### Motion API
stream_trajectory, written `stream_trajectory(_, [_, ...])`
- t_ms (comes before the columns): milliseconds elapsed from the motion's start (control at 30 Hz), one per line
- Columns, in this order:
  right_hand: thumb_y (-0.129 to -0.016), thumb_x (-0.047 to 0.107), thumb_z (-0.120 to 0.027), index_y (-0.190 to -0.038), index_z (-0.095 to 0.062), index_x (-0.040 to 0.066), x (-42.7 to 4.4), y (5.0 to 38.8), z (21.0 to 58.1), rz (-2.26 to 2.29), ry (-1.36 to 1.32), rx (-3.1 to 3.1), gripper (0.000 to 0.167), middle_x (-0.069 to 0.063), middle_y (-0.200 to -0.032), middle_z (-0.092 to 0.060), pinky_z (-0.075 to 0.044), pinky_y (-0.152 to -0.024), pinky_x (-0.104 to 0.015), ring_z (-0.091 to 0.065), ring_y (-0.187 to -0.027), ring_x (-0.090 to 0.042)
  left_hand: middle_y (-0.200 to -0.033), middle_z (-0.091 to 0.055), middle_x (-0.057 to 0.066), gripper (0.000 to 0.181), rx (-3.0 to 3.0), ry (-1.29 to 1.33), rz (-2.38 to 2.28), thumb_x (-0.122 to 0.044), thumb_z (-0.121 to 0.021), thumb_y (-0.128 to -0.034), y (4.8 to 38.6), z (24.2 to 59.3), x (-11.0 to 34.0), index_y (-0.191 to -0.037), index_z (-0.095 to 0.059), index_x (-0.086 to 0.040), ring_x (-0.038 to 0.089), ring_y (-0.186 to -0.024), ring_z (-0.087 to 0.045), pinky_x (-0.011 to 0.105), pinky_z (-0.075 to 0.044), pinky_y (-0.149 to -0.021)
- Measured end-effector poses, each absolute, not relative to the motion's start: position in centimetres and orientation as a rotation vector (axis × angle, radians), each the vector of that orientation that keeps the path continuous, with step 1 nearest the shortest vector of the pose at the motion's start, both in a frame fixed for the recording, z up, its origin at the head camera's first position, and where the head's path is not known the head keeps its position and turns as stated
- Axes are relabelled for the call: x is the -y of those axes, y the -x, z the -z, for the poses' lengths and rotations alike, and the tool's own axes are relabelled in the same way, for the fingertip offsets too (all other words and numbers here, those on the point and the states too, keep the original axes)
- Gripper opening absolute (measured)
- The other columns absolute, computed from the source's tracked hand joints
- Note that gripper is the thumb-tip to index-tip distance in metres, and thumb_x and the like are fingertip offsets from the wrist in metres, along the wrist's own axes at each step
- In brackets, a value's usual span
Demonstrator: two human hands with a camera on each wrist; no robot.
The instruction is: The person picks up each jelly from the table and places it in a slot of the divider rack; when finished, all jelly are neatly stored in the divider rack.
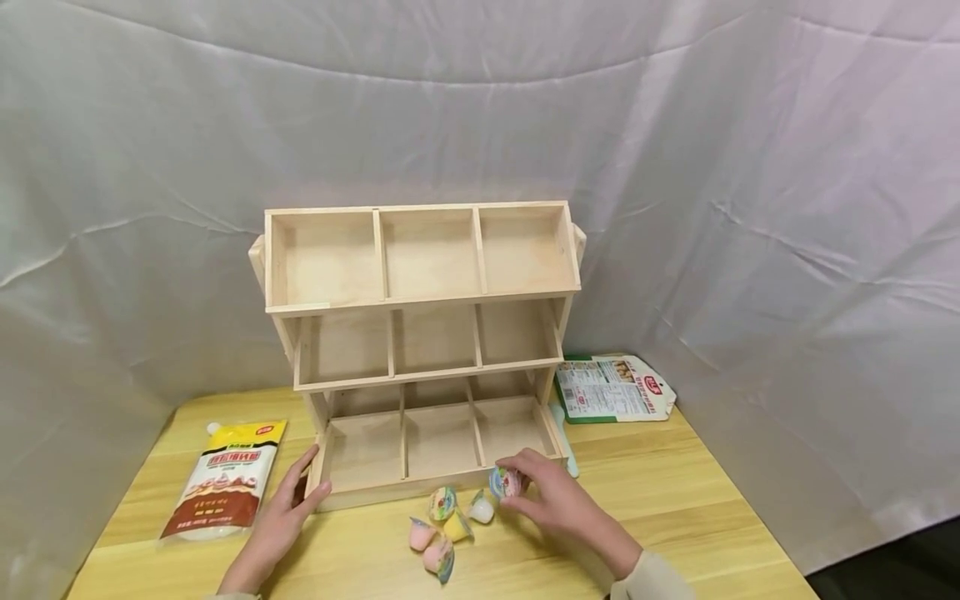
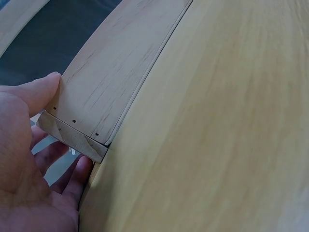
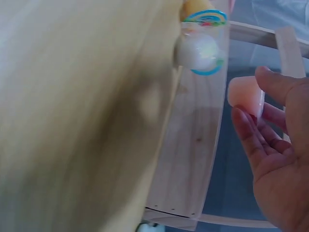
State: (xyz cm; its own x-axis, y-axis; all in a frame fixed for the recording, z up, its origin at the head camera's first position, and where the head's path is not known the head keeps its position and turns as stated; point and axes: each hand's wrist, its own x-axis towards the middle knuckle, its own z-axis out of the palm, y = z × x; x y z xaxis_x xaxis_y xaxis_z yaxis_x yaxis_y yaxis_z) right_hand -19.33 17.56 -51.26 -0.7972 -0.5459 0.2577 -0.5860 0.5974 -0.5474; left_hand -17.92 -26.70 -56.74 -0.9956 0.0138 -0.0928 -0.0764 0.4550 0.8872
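A three-tier wooden rack with divided trays stands on the table. My left hand holds the front left corner of its bottom tray, thumb on the front board and fingers round the side. In my right hand, thumb and fingers pinch a pink jelly cup with a printed lid, just above the tray's front edge near the right compartment. Several more jelly cups lie in front of the rack: a white one, a yellow one, pink ones and one showing its lid.
A red, white and yellow spouted pouch lies left of the rack. To the right is a flat green-and-white package, with a pale blue-green strip-like object beside the rack. Grey cloth hangs behind and at the sides.
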Motion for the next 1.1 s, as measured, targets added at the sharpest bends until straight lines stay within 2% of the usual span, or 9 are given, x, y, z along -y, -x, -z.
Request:
stream_trajectory(200, [-0.084,0.017,-0.086,-0.131,-0.067,0.01,-17.2,19.6,50.2,-0.959,-0.975,2.577,0.051,0.008,-0.102,-0.065,-0.061,-0.078,-0.026,-0.061,-0.087,-0.003,-0.165,-0.023,0.035,0.076,-2.618,0.042,-1.61,-0.043,-0.055,-0.1075,18.0,56.9,26.6,-0.168,-0.014,-0.023,0.05,-0.149,-0.034,0.056,-0.035,-0.119])
stream_trajectory(400, [-0.083,0.017,-0.087,-0.132,-0.067,0.012,-16.8,19.8,49.7,-0.974,-0.956,2.564,0.053,0.008,-0.105,-0.067,-0.062,-0.081,-0.027,-0.062,-0.09,-0.002,-0.166,-0.02,0.035,0.076,-2.616,0.037,-1.621,-0.042,-0.055,-0.1076,18.0,56.9,26.6,-0.168,-0.014,-0.022,0.051,-0.149,-0.031,0.055,-0.032,-0.12])
stream_trajectory(533, [-0.083,0.017,-0.087,-0.132,-0.067,0.011,-16.4,19.9,49.8,-0.99,-0.938,2.584,0.053,0.008,-0.105,-0.067,-0.061,-0.083,-0.025,-0.062,-0.091,-0.003,-0.168,-0.015,0.033,0.077,-2.595,0.043,-1.629,-0.044,-0.054,-0.1074,18.0,56.9,26.6,-0.168,-0.012,-0.022,0.052,-0.151,-0.028,0.054,-0.029,-0.12])
stream_trajectory(767, [-0.086,0.02,-0.085,-0.134,-0.067,0.008,-14.8,20.7,50.6,-1.114,-0.916,2.644,0.052,0.003,-0.108,-0.067,-0.063,-0.083,-0.03,-0.067,-0.091,-0.008,-0.168,-0.014,0.033,0.077,-2.572,0.046,-1.659,-0.043,-0.054,-0.1076,17.9,57.0,26.6,-0.168,-0.012,-0.022,0.052,-0.152,-0.024,0.055,-0.027,-0.121])
stream_trajectory(1100, [-0.093,0.028,-0.079,-0.137,-0.065,0.008,-10.6,22.4,51.3,-1.286,-0.93,2.715,0.05,0.001,-0.109,-0.068,-0.061,-0.085,-0.023,-0.067,-0.093,-0.006,-0.169,-0.013,0.032,0.076,-2.565,0.037,-1.672,-0.043,-0.054,-0.1078,17.9,57.2,26.6,-0.168,-0.012,-0.022,0.052,-0.153,-0.022,0.055,-0.024,-0.122])
